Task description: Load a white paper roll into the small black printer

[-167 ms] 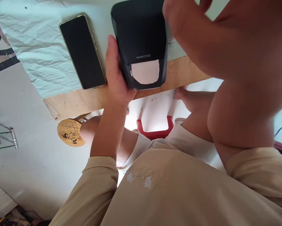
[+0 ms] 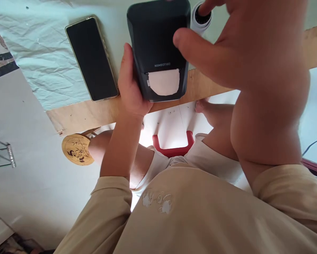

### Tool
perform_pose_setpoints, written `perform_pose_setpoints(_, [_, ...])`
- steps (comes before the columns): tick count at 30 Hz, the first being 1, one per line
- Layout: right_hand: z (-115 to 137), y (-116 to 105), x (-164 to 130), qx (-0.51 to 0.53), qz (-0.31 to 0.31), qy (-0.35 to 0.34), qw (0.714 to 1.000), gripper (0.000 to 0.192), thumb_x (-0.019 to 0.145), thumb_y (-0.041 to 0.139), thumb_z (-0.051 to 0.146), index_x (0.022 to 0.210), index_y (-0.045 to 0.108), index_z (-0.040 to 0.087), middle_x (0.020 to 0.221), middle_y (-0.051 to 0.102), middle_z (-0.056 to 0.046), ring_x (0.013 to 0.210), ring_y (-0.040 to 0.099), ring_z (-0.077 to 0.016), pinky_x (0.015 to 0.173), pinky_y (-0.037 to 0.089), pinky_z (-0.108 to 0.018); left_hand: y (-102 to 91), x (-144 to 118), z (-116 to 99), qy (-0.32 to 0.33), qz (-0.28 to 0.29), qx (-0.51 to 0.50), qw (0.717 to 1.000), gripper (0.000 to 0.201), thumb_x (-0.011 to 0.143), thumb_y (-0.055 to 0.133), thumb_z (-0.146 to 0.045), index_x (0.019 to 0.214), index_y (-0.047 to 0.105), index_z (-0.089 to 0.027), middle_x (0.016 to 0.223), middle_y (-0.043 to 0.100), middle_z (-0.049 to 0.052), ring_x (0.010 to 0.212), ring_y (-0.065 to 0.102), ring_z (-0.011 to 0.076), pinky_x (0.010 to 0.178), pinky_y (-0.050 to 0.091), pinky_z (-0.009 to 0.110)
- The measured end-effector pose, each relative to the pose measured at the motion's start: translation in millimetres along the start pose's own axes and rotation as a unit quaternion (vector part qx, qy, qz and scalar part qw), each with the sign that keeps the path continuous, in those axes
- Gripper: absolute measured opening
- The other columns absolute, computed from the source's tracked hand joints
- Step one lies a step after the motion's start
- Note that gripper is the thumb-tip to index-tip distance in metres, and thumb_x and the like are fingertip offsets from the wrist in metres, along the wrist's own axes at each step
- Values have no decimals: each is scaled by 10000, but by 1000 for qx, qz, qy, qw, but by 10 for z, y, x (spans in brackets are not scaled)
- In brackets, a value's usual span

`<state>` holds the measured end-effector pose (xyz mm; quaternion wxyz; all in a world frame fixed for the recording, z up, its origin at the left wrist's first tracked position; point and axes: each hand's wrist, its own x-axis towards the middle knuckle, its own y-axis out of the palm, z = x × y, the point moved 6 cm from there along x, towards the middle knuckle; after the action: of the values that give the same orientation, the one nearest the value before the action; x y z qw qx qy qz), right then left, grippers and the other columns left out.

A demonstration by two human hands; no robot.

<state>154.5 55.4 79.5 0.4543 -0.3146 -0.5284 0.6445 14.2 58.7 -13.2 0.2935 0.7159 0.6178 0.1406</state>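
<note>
A black label printer (image 2: 158, 46) lies at the near edge of the wooden table (image 2: 95, 113), with a white label (image 2: 164, 82) sticking out of its slot. My left hand (image 2: 130, 88) grips the printer's left side. My right hand (image 2: 243, 46) hovers close to the camera above the printer's right side, fingers spread, thumb pointing left over the printer, holding nothing. A fingertip of that hand is near a white roll (image 2: 201, 19) with a dark core just behind the printer.
A black smartphone (image 2: 91, 58) lies screen up on the pale green cloth (image 2: 42, 53) left of the printer. A round wooden stool (image 2: 77, 150) with a panda picture and a red stool (image 2: 173, 144) stand on the floor below the table edge.
My right hand has dropped and shifted right, and its thumb now reaches over the printer. The white roll behind the printer has come into view. My left hand keeps its grip.
</note>
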Motion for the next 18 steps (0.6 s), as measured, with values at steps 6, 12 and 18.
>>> perform_pose_setpoints(6, [245, 29, 73, 66, 21, -102, 992, 551, 675, 217, 373, 598, 603, -13, 1263, 512, -34, 1120, 441, -169, 896, 351, -324, -106, 42, 87, -35, -7, -47, 998, 465, 963, 269, -412, 928, 679, -194, 1050, 682, 10, 1309, 488, 229, 1141, 423, 435])
perform_pose_setpoints(12, [265, 88, 65, 67, 13, -103, 992, 469, 796, 453, 281, 1253, 492, 185, 1322, 443, 29, 1256, 427, -144, 1005, 388, -281, -176, 64, 68, -31, -52, -22, 998, 400, 948, 291, -369, 889, 652, -206, 938, 709, 35, 1395, 382, 242, 1133, 431, 416])
perform_pose_setpoints(18, [179, 57, 33, 12, -22, -65, 998, 478, 774, 470, 395, 1198, 513, 181, 1043, 512, 29, 1039, 490, -137, 902, 417, -291, -28, 54, -27, 5, 4, -52, 999, 477, 975, 205, -329, 931, 641, -139, 886, 696, 4, 1381, 400, 183, 1185, 356, 356])
